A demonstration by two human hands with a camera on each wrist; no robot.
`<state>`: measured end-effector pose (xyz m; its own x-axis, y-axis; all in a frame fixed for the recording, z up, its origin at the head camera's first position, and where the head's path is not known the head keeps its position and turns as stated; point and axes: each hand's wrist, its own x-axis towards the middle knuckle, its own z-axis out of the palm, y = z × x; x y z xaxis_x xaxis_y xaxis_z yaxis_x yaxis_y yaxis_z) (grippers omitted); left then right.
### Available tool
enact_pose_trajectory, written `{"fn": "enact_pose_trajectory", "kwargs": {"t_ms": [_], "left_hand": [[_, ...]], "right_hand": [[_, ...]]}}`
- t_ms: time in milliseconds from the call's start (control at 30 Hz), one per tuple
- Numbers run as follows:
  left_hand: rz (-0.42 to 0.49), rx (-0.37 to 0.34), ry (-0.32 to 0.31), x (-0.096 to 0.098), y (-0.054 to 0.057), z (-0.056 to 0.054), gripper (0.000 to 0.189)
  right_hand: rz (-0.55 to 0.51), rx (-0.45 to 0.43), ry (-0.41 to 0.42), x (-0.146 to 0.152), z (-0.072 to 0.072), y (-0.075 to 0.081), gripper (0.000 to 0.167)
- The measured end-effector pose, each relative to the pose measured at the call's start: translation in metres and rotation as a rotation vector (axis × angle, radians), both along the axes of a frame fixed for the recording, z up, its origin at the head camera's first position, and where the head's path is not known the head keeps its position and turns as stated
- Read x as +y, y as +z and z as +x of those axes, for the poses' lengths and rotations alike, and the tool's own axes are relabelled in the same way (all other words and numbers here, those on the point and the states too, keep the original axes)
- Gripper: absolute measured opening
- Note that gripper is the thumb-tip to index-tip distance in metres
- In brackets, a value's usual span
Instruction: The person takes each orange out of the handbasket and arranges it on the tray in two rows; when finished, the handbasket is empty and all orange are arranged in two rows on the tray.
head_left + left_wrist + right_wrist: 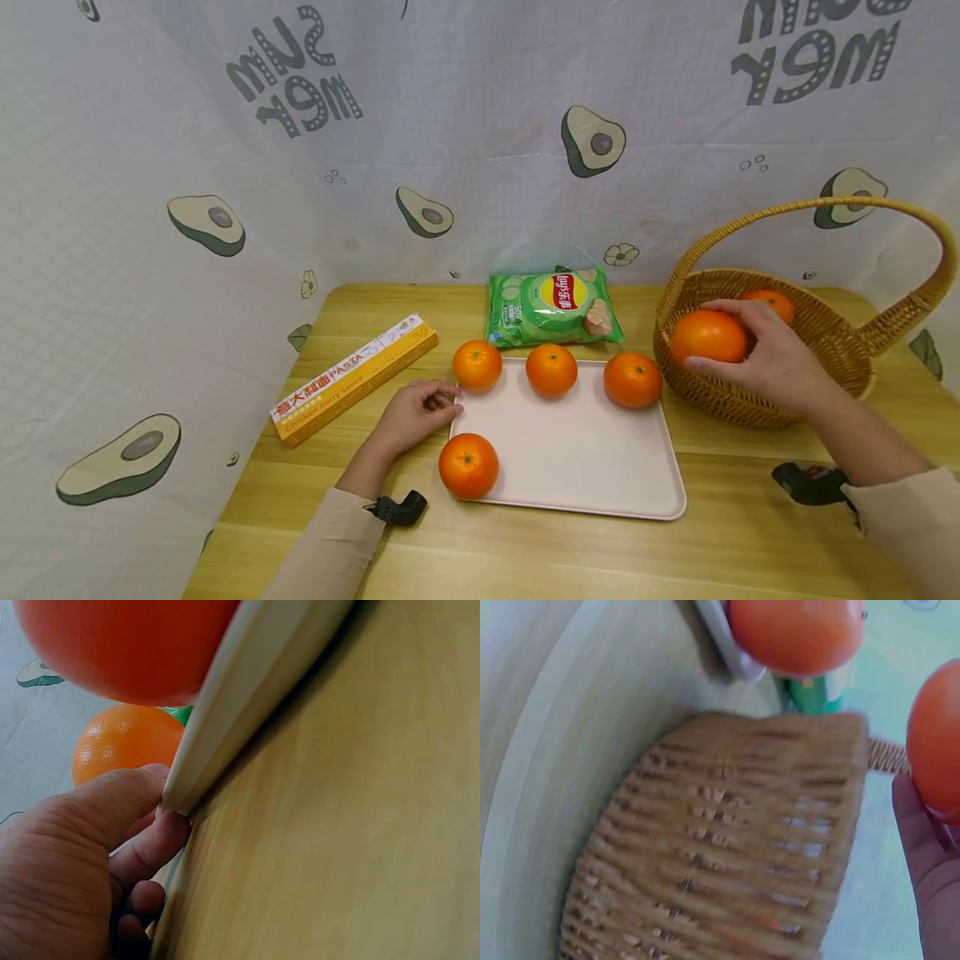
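My right hand grips an orange over the near-left rim of the wicker basket. In the right wrist view the same orange shows beside the fingers, above the basket's woven side. Another orange lies inside the basket. At the left edge of the white tray, my left hand pinches the rim between thumb and forefinger, clearest in the left wrist view. Three oranges line the tray's far side: left, middle and right. One more orange sits at its near-left corner.
A green chip bag lies behind the tray. To the left, a yellow and white pasta box rests slantwise on the wooden table. The basket's tall handle arches over its opening. A printed curtain hangs behind the table.
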<state>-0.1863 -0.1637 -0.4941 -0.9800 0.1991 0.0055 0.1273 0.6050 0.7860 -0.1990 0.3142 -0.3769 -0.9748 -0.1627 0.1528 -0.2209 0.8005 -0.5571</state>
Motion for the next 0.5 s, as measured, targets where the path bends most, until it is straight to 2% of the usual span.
{"fn": "enact_pose_trajectory", "kwargs": {"t_ms": [367,500], "left_hand": [[-0.001,-0.006,0.005,0.000,0.000,0.000,0.018],[-0.006,-0.008,0.003,0.000,0.000,0.000,0.019]], "right_hand": [[-0.014,0.052,0.065,-0.029,0.018,0.006,0.078],[-0.041,0.067,0.115,-0.036,0.023,0.005,0.075]]}}
